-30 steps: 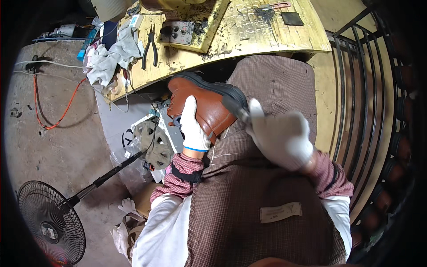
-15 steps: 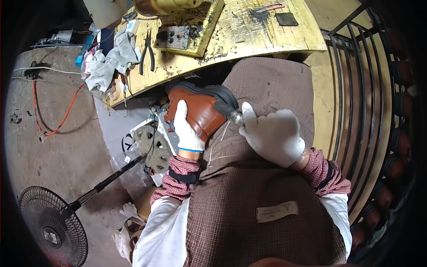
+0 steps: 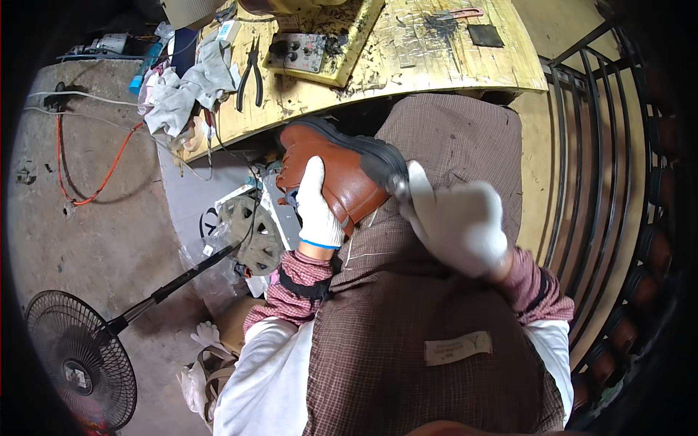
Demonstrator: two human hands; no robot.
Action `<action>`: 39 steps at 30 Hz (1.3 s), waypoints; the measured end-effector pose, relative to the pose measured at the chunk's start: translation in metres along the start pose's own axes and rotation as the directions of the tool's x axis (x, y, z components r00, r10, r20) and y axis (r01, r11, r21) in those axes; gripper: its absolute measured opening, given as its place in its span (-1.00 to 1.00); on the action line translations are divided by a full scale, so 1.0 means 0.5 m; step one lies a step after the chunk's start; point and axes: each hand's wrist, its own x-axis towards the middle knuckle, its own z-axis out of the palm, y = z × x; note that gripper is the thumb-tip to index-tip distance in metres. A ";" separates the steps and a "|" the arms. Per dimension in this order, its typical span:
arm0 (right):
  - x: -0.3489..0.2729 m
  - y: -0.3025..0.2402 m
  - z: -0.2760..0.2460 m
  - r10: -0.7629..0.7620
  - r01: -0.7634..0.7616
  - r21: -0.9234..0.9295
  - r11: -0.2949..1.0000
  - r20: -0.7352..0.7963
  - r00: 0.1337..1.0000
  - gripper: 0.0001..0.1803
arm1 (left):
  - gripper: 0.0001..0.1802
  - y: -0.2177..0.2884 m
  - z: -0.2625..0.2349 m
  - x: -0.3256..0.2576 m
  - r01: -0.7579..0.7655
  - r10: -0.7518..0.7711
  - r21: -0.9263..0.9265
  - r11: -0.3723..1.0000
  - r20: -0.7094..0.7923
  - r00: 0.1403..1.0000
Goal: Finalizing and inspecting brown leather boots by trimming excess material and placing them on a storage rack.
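Grasping a brown leather, black-soled boot (image 3: 354,183) above frame centre in the white-gloved left hand (image 3: 320,211); gripping a metal-necked, brush-like tool (image 3: 399,187) at its heel (image 3: 388,151) in the white-gloved right hand (image 3: 465,225). Seemingly partway through brushing the sole edge (image 3: 342,139); impossible to judge any remainder.

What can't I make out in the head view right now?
All in the head view:
Left hand: most fingers are hidden by the boot.
Right hand: blurred; it hides the handle of the tool.
Yellow machine: cut off by the top edge.
Shoes at far right: too dark near the rim.
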 end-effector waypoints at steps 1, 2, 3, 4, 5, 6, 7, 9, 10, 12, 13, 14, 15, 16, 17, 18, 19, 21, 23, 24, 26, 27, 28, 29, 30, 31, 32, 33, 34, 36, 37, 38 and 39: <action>0.021 0.005 0.023 0.034 -0.034 0.005 0.999 -0.026 0.999 -0.44 | -0.34 -0.003 -0.003 0.002 -0.021 0.022 0.029 0.999 -0.043 0.999; 0.020 0.005 0.027 0.038 -0.037 0.005 0.999 -0.030 0.999 -0.44 | -0.34 -0.005 -0.005 0.003 -0.040 0.045 0.058 0.997 -0.085 0.995; 0.021 0.009 0.031 0.000 0.005 0.057 0.998 -0.089 0.996 -0.49 | -0.34 -0.005 -0.005 0.002 -0.046 0.051 0.059 0.997 -0.085 0.995; 0.022 0.015 0.034 -0.034 0.050 0.107 0.993 -0.149 0.988 -0.53 | -0.34 -0.005 -0.005 0.001 -0.062 0.069 0.076 0.995 -0.084 0.994; 0.006 0.016 0.021 -0.035 0.052 0.106 0.993 -0.151 0.988 -0.53 | -0.35 -0.004 -0.006 0.003 -0.078 0.085 0.093 0.993 -0.083 0.993; -0.026 0.012 -0.002 -0.066 0.076 0.115 0.991 -0.089 0.994 -0.56 | -0.36 -0.002 -0.021 0.010 -0.088 0.097 0.096 0.991 -0.086 0.992; -0.048 0.011 -0.017 -0.092 0.094 0.124 0.988 -0.024 0.995 -0.59 | -0.36 -0.001 -0.027 0.014 -0.089 0.097 0.091 0.992 -0.093 0.991; -0.043 0.000 -0.021 -0.031 0.023 0.193 0.981 0.036 0.999 -0.52 | -0.37 0.001 -0.032 0.018 -0.025 0.028 0.040 0.999 -0.073 0.997; -0.021 0.000 -0.013 -0.012 0.012 0.188 0.982 -0.003 1.000 -0.48 | -0.38 0.003 -0.026 0.020 -0.034 0.036 0.029 0.999 -0.069 0.997; -0.005 0.002 0.012 0.006 -0.001 0.180 0.984 -0.028 1.000 -0.44 | -0.37 0.009 -0.009 0.013 -0.052 0.055 0.044 0.998 -0.062 0.997; -0.006 0.004 0.004 0.008 -0.002 0.177 0.984 -0.033 0.999 -0.44 | -0.36 0.012 -0.004 0.013 -0.078 0.081 0.054 0.996 -0.056 0.995; -0.015 0.008 -0.012 -0.001 0.003 0.205 0.979 -0.009 1.000 -0.48 | -0.33 0.006 -0.018 0.020 -0.087 0.096 0.096 0.992 -0.099 0.990; -0.032 0.012 -0.026 -0.017 0.012 0.234 0.972 0.021 1.000 -0.52 | -0.33 0.003 -0.010 0.016 -0.089 0.098 0.091 0.992 -0.102 0.990; -0.046 0.018 -0.031 -0.020 0.006 0.214 0.977 0.065 0.998 -0.55 | -0.36 0.003 0.004 0.009 -0.092 0.101 0.092 0.992 -0.105 0.989; -0.039 0.019 -0.020 -0.026 0.011 0.214 0.977 0.067 0.997 -0.55 | -0.39 0.002 0.012 0.005 -0.095 0.105 0.092 0.991 -0.109 0.988; -0.033 0.012 -0.004 0.009 0.003 0.205 0.979 -0.056 0.998 -0.59 | -0.39 -0.006 0.010 -0.005 -0.086 0.097 0.095 0.992 -0.114 0.989; -0.011 0.010 0.008 0.041 -0.005 0.191 0.982 -0.187 0.982 -0.61 | -0.39 -0.005 0.011 -0.004 -0.075 0.083 0.078 0.994 -0.100 0.992; 0.015 0.011 -0.002 0.060 -0.041 0.231 0.972 -0.074 0.995 -0.60 | -0.40 0.002 0.013 0.001 -0.056 0.059 0.047 0.997 -0.068 0.996; -0.001 0.012 0.000 0.029 -0.014 0.205 0.979 -0.072 0.997 -0.59 | -0.39 0.007 0.013 0.009 -0.079 0.088 0.086 0.993 -0.099 0.991; -0.027 0.020 -0.022 -0.048 0.054 0.166 0.985 -0.039 0.998 -0.58 | -0.39 0.004 0.008 0.009 -0.093 0.105 0.102 0.990 -0.118 0.988; -0.036 0.021 -0.013 -0.039 0.042 0.178 0.983 -0.023 0.999 -0.54 | -0.38 0.003 0.010 0.006 -0.090 0.109 0.116 0.989 -0.167 0.980; -0.046 0.016 -0.011 -0.006 0.006 0.188 0.982 -0.004 1.000 -0.48 | -0.38 0.003 0.010 0.004 -0.081 0.101 0.121 0.989 -0.168 0.981; -0.027 0.014 -0.004 0.000 0.008 0.127 0.992 -0.065 0.998 -0.49 | -0.38 0.003 0.010 0.002 -0.053 0.062 0.074 0.996 -0.119 0.991; -0.020 0.013 0.006 0.009 -0.001 0.130 0.992 -0.062 0.998 -0.49 | -0.38 0.001 0.009 -0.002 -0.023 0.025 0.028 0.999 -0.069 0.997; -0.001 0.016 0.021 0.031 -0.020 0.134 0.991 -0.083 0.996 -0.49 | -0.37 0.001 0.011 -0.001 -0.051 0.055 0.054 0.997 -0.066 0.996; 0.012 0.018 0.029 0.053 -0.038 0.138 0.990 -0.105 0.993 -0.48 | -0.37 0.001 0.008 0.003 -0.055 0.058 0.057 0.997 -0.060 0.996; 0.003 0.016 0.011 0.047 -0.045 0.120 0.992 -0.008 0.999 -0.49 | -0.37 0.002 0.003 0.008 -0.075 0.083 0.089 0.993 -0.096 0.992; -0.014 0.016 0.001 0.043 -0.042 0.118 0.992 -0.009 0.999 -0.49 | -0.37 0.001 0.000 0.013 -0.092 0.107 0.115 0.989 -0.136 0.985; -0.041 0.015 -0.009 0.001 -0.005 0.105 0.994 0.032 1.000 -0.50 | -0.37 0.003 0.002 0.009 -0.066 0.078 0.109 0.992 -0.116 0.990; -0.048 0.019 -0.017 -0.025 0.027 0.152 0.988 -0.014 1.000 -0.50 | -0.37 0.000 0.012 0.002 -0.066 0.075 0.093 0.993 -0.099 0.992; -0.035 0.014 -0.006 -0.018 0.019 0.153 0.988 -0.008 1.000 -0.50 | -0.37 0.000 0.015 -0.001 -0.060 0.066 0.084 0.995 -0.073 0.995; -0.022 0.008 0.011 -0.010 0.017 0.115 0.993 -0.057 0.998 -0.47 | -0.38 -0.002 0.017 -0.003 -0.053 0.061 0.094 0.994 -0.085 0.995; -0.003 0.009 0.023 -0.009 0.018 0.074 0.997 -0.116 0.993 -0.43 | -0.38 0.002 0.016 0.002 -0.055 0.063 0.097 0.994 -0.079 0.995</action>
